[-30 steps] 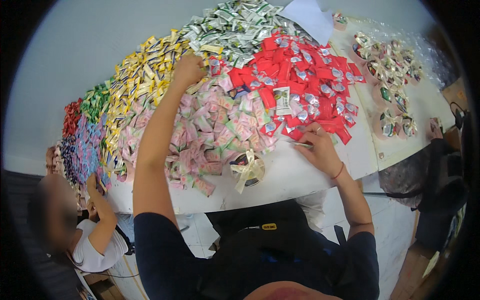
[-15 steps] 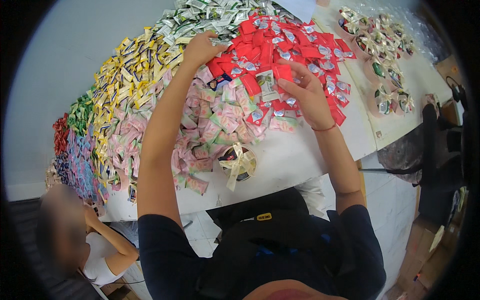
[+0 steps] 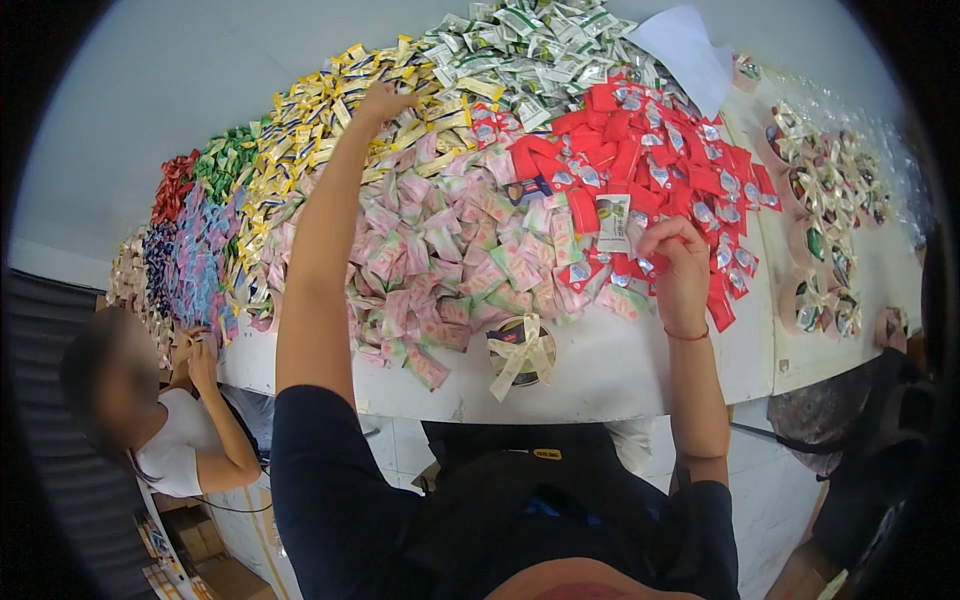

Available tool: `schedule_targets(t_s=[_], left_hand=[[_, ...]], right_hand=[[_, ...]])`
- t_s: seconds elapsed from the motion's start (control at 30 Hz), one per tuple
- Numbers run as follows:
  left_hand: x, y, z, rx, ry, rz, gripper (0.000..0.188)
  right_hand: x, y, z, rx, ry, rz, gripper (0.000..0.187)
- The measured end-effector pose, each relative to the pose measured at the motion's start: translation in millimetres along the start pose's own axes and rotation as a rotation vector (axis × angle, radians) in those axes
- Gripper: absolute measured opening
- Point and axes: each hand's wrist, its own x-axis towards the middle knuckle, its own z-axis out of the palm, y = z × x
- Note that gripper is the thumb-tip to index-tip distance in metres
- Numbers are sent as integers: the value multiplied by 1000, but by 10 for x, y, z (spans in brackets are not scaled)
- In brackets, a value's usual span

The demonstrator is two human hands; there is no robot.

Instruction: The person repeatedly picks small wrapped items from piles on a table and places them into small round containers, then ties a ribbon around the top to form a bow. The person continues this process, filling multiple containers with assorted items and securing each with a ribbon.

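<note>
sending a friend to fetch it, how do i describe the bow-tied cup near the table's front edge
On the white table, find the heap of pink packets. At its near edge sits a round cup with a cream bow, standing apart from the similar cups clustered at right.

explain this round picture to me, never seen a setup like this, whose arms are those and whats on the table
There is no machine: the bare arms belong to the person wearing the camera, a fisheye on the head looking down, so straight edges bend. On the white table lie heaps of yellow packets, silver-green packets, pink packets and red packets, plus a ribbon-tied cup nearby. The left hand is at the yellow heap, the right hand by the red one. I can't tell whether either holds anything.
</note>
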Motion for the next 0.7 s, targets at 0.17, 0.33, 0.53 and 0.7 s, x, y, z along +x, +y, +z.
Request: schedule_targets(t_s=[0.17,0.33,0.53,0.7], left_hand=[[46,-212,118,526,-39,-208,68],[-554,429,-382,-520,-295,-149,29],[-3042,1249,-273,-906,-618,120,26],[-3898,1105,-96,-868,-441,127,33]], right_hand=[[6,-66,97,-7,25,124,18],[15,-20,119,-161,6,66,22],[-463,-308,981,108,-343,246,41],[-821,-358,1109,45,-411,342,38]])
